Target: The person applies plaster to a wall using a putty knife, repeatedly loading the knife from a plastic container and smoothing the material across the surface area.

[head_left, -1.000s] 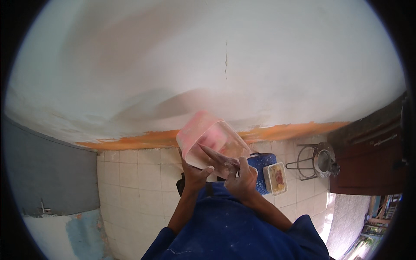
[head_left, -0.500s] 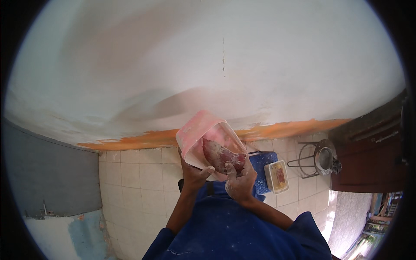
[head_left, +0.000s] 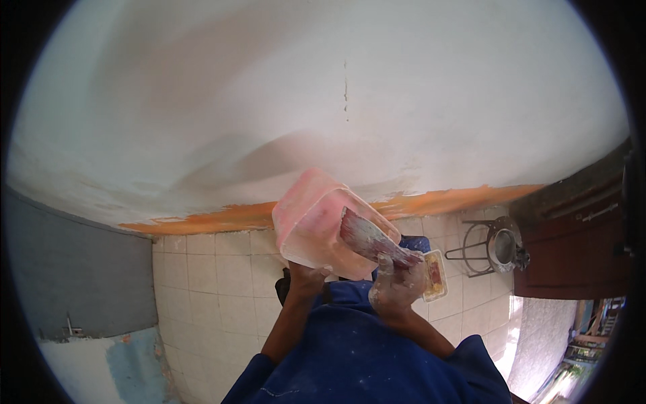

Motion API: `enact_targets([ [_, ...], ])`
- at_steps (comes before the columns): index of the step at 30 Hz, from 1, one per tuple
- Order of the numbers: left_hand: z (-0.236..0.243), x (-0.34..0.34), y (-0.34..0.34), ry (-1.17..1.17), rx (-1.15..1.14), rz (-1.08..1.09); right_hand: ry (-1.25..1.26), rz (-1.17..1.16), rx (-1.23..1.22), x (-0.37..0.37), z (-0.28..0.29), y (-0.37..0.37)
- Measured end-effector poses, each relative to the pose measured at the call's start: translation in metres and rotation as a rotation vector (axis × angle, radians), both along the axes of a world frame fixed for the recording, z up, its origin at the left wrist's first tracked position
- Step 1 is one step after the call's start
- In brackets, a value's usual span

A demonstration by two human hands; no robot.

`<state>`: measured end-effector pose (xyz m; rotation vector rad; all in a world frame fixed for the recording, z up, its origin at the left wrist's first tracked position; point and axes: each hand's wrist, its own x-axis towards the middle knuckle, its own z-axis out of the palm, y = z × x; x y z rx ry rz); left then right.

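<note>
A pink plastic tub [head_left: 296, 212], smeared with whitish paste, is tilted in front of me with its mouth toward me. My left hand [head_left: 308, 277] grips it at its lower left side; most of the fingers are hidden behind it. In my right hand [head_left: 398, 284] is a dark red putty spreader [head_left: 369, 237], coated with pale filler. Its wide blade points up and to the left, over the tub's right rim. White residue covers my right fingers, which are closed round the spreader's narrower end.
Ahead rises a white wall [head_left: 417, 114] with a thin vertical crack and an orange strip at its foot. On the tiled floor [head_left: 202, 283], a clear rectangular container [head_left: 437, 288] stands at the right. Farther right is a round metal stool [head_left: 479, 249] bearing a metal bowl [head_left: 502, 247].
The spreader has moved right, out of the tub's inside to its right rim, and my right hand has turned with it. The tub stays nearly in place in my left hand.
</note>
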<state>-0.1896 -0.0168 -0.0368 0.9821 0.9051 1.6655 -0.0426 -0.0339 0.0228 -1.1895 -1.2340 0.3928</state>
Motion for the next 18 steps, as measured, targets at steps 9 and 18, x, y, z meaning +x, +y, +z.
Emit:
enact_targets([
  [9,-0.017,-0.011,-0.006,0.136,-0.055,-0.054,-0.18,0.08,-0.038,0.006,0.009,0.005],
  [18,-0.03,-0.02,-0.024,0.356,-0.013,-0.099,-0.007,0.153,0.004,-0.02,0.012,-0.013],
])
